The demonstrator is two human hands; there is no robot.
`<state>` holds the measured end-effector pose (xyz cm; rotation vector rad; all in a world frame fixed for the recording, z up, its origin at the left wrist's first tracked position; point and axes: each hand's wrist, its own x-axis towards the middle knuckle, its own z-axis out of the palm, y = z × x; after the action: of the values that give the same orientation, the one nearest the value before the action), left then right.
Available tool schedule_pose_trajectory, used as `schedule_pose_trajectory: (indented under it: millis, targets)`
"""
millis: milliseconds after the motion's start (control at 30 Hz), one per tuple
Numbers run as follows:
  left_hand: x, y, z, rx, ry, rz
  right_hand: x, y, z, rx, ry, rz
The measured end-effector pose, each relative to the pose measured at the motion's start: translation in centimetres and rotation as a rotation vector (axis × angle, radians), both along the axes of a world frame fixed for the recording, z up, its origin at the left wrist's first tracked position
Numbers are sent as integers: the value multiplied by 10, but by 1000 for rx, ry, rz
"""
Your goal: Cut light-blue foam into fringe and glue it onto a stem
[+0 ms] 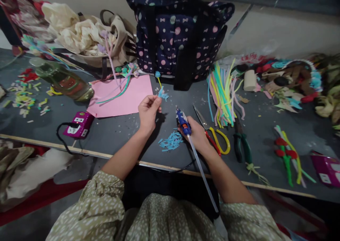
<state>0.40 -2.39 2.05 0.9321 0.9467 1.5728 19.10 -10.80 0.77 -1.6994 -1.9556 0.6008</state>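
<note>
My left hand (149,114) is closed in a pinch, with a small blue pipe-cleaner piece (161,92) at its fingertips. Just beyond it stands a blue tuft on a yellow stem (158,75); whether it joins the pinched piece I cannot tell. My right hand (197,134) is wrapped round a blue hot glue gun (182,120), nozzle pointing away from me. From its back end a long clear glue stick (203,177) sticks out towards my lap. Short cut blue pieces (171,141) lie in a pile between my hands.
Scissors (212,131) and pliers (242,141) lie right of my right hand, near a pipe-cleaner bundle (223,95). Pink paper (122,97), a bottle (63,78) and a purple power socket (79,124) are left. A patterned bag (170,39) stands behind.
</note>
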Motion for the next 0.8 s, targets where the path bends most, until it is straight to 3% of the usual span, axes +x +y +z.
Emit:
schedule_pose_trajectory:
  millis: [233, 467, 600, 800]
  targets:
    - [-1, -2, 4, 6, 50, 69, -12, 2, -3, 45, -165, 101]
    - [1, -5, 5, -110, -6, 7, -13, 1, -2, 50, -186, 86]
    - [2, -6, 4, -153, -3, -48, -4, 1, -3, 41, -12, -30]
    - [4, -6, 1, -173, 7, -123, 7, 2, 2, 119, 481, -244]
